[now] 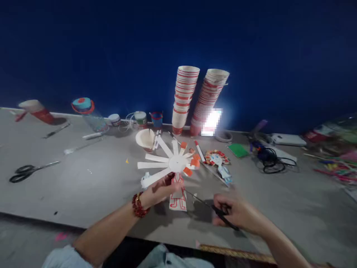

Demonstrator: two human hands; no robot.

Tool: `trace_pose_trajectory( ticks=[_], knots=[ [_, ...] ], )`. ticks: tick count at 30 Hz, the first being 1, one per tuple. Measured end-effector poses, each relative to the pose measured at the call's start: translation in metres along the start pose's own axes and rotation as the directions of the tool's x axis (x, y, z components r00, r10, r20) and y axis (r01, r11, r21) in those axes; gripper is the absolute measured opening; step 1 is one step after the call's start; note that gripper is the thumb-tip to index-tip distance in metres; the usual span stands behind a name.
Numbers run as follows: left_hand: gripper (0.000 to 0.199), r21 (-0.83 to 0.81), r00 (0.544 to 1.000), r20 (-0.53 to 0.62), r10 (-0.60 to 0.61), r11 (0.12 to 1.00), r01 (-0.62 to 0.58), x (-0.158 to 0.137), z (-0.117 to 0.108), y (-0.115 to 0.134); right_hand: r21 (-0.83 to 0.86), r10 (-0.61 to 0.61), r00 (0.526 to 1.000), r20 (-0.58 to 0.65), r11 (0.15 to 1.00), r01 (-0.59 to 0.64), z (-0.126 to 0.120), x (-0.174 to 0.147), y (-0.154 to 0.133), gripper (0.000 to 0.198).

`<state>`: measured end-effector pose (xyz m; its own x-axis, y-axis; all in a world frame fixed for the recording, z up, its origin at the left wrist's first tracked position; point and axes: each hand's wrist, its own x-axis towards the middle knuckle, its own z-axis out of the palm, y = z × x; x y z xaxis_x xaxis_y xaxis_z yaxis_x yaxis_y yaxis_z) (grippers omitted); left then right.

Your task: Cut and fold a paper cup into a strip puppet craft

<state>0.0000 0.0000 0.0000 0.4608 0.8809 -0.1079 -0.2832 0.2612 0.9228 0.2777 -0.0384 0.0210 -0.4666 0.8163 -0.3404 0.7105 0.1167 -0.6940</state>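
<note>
My left hand (159, 191), with a red bead bracelet on its wrist, grips a paper doll (177, 204) drawn in red lines. Its head end is a paper cup cut into spread strips (176, 164); several strips on the right are shorter and orange-tipped. My right hand (235, 213) is closed around the handles of dark scissors (201, 201). The blades point left, their tips beside the doll's right edge; whether they touch the paper I cannot tell. Just right of the doll lies a finished-looking paper figure (219, 160) with a red and brown fringe.
Two tall stacks of paper cups (182, 100) stand against the blue wall, beside a bright screen (211, 122). More scissors (30, 170), a clear bottle (93, 117), a cut cup (145, 139), a red marker (199, 151), a green pad (238, 150) and black cables (273, 159) lie around.
</note>
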Motion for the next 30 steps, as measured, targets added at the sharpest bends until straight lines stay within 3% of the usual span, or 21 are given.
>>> trace_pose_trajectory(
  ticks=[10,16,30],
  knots=[
    [0.032,-0.054,0.992,-0.124,-0.036,0.998,0.029,0.001,0.009,0.008,0.144,-0.055,0.998,0.040,0.988,0.049,0.003,0.006,0.007,0.057],
    [0.036,-0.061,0.989,-0.135,-0.051,0.997,0.043,0.001,0.007,0.007,0.107,-0.129,0.992,-0.016,0.986,0.130,0.010,0.012,0.020,0.058],
    [0.037,-0.058,0.984,-0.164,-0.067,0.997,0.058,0.001,0.007,0.005,-0.068,-0.158,0.982,-0.105,0.986,0.151,0.013,0.013,0.032,0.055]
  ],
)
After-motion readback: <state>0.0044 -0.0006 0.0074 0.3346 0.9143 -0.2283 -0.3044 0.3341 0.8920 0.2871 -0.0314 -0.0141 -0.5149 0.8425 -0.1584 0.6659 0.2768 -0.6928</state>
